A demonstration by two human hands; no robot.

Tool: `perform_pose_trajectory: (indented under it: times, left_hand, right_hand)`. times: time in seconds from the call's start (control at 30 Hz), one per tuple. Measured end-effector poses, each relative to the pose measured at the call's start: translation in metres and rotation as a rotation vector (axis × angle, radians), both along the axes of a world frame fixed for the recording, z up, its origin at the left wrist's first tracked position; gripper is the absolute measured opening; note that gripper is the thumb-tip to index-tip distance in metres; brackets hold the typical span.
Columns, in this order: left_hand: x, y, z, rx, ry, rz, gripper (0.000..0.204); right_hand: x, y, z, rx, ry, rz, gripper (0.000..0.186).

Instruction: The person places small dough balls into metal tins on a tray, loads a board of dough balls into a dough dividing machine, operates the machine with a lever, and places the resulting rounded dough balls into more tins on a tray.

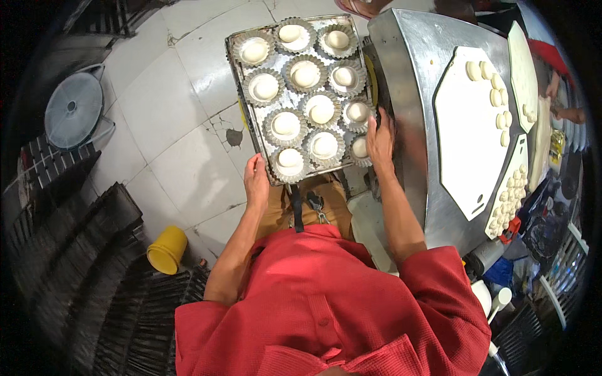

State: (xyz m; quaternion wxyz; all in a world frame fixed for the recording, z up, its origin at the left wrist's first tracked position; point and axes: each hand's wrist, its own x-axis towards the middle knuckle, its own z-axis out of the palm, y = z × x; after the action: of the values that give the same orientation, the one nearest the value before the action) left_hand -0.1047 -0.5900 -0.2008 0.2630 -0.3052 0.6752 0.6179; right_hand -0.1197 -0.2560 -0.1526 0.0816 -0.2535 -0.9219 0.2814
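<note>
A metal baking tray [285, 69] lies in front of my body, slightly turned. Several fluted tins [263, 86] stand on it, each with a round piece of pale dough [305, 74] inside. My left hand [256, 182] grips the tray at its near left corner. On the right edge, beside the nearest tins, my right hand [381, 143] holds the tray, thumb towards the tins and fingers along the outside. Parts of something yellow show under the tray's left and right sides; the tray hides the rest of it.
To the right stands a metal worktable [414, 69] with white boards [467, 138] carrying dough pieces [495, 97]. Another person's hand [569, 114] shows beyond it. At left are a yellow bucket [167, 250], dark racks [81, 276] and a round fan [73, 109] on the tiled floor [157, 106].
</note>
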Motion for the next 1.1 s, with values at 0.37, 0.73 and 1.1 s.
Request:
perform_pose_trajectory:
  times: [0.37,0.73,1.1]
  left_hand:
    - [-0.002,0.017,0.041,-0.346,0.234,-0.186,0.047]
    - [0.030,-0.050,0.077,-0.297,0.366,-0.035,0.033]
    - [-0.059,-0.283,0.101,-0.502,0.713,-0.225,0.023]
  right_hand:
    - [0.048,0.048,-0.010,-0.554,-0.239,-0.257,0.080]
    - [0.106,0.006,0.008,-1.273,0.043,-0.396,0.087]
    - [0.036,-0.214,0.053,-1.114,0.188,-0.382,0.053]
